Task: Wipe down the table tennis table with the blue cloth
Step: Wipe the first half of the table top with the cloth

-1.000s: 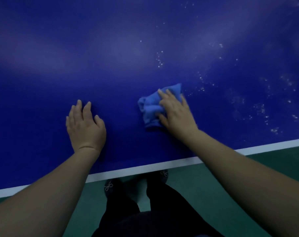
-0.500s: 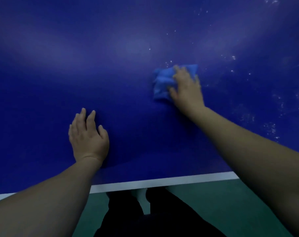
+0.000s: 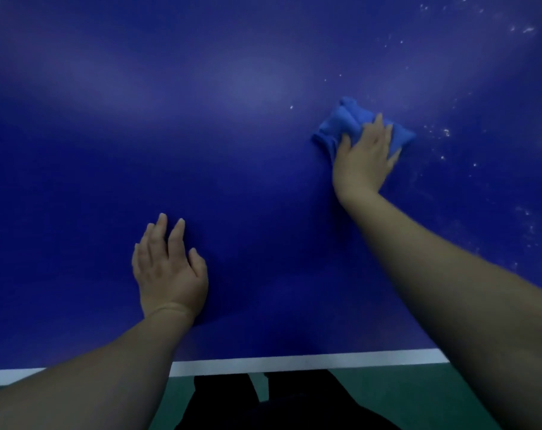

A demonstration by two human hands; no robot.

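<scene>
On dark blue table tennis table [image 3: 232, 135], my right hand [image 3: 361, 159] presses bunched blue cloth [image 3: 344, 122], arm outstretched; left hand [image 3: 170, 268] flat, fingers relaxed, holding nothing.

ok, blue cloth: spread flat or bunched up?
Bunched. The blue cloth sits in thick folds under the right hand, lumps bulging past the fingers.

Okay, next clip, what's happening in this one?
A person is wiping a dark blue table tennis table with a bunched-up light blue cloth. The right hand presses the cloth flat against the surface, arm stretched out. The left hand rests open on the table nearer the white edge line, bracing. White specks dot the surface to the right of the cloth, so that area looks unwiped.
</scene>
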